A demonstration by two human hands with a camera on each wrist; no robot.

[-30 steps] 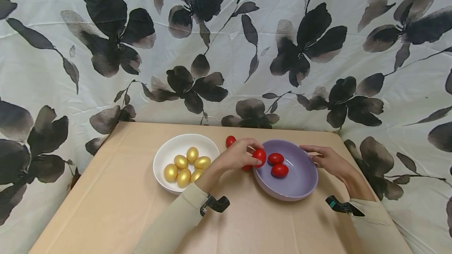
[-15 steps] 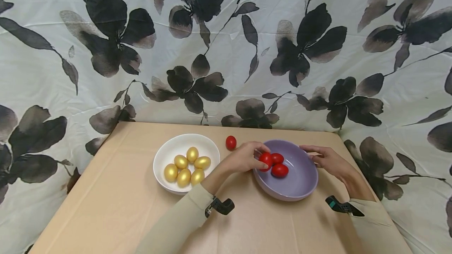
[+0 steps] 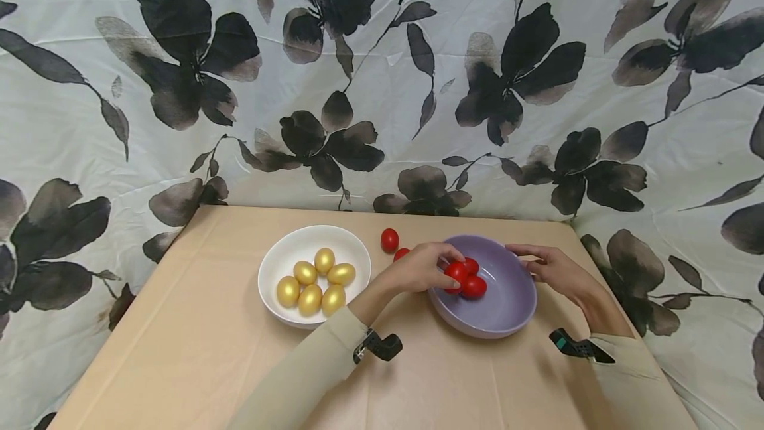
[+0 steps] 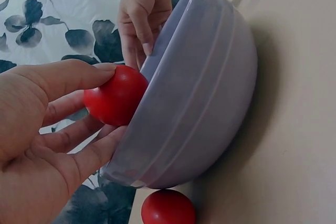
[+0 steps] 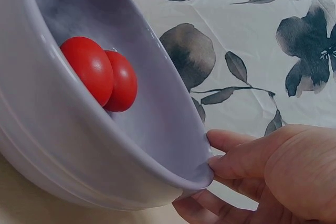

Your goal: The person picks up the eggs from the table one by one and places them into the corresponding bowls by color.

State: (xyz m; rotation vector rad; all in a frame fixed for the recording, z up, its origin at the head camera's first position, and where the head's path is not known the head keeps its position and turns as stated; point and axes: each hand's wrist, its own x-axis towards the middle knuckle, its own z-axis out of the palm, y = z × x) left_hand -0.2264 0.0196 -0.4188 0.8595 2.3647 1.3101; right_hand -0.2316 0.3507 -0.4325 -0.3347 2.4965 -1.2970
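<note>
My left hand [image 3: 420, 269] pinches a red egg [image 4: 116, 96] between thumb and fingers at the left rim of a purple bowl [image 3: 504, 307]. Two more red eggs [image 5: 88, 71] lie together inside that bowl, partly covered by the held one in the head view. On the bowl's right side, my right hand [image 3: 552, 272] holds the rim, with thumb and fingertips [image 5: 223, 165] at its edge. Outside the bowl, a red egg [image 3: 390, 240] rests on the table, and another red egg [image 3: 401, 254] shows partly behind my left hand.
A white bowl [image 3: 271, 300] with several gold eggs [image 3: 310, 300] stands left of the purple bowl. Both sit on a light wooden-coloured table [image 3: 197, 350]. Behind the table hangs a white cloth [image 3: 418, 151] with dark flowers.
My left hand has moved right with the red egg, from beside the purple bowl's rim to over its inside. A red egg behind that hand has come partly into view. My right hand stays put.
</note>
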